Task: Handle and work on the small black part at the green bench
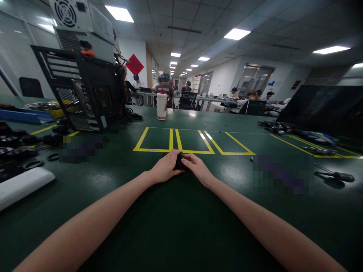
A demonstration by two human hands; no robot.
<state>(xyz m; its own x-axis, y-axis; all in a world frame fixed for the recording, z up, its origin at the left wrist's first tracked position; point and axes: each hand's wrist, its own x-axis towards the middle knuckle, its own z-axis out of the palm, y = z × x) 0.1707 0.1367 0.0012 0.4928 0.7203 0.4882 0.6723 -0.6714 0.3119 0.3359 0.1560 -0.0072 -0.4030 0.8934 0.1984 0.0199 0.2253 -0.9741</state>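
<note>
Close together over the green table [181, 219], both of my hands are on a small black object [179, 162], too dark and too covered to name. My left hand [167, 166] wraps round its left side, fingers curled over the top. On the other side, the thumb and fingers of my right hand [197, 168] pinch it. Just beyond the hands, yellow tape [153, 150] marks several boxes on the tabletop.
An open black computer case [93, 90] with power supplies [82, 22] on top stands at back left. A white cup [162, 107] is at the far edge. Left lies a white bar [25, 185]; right, a black-handled tool [340, 176] and cables [275, 127]. People sit beyond.
</note>
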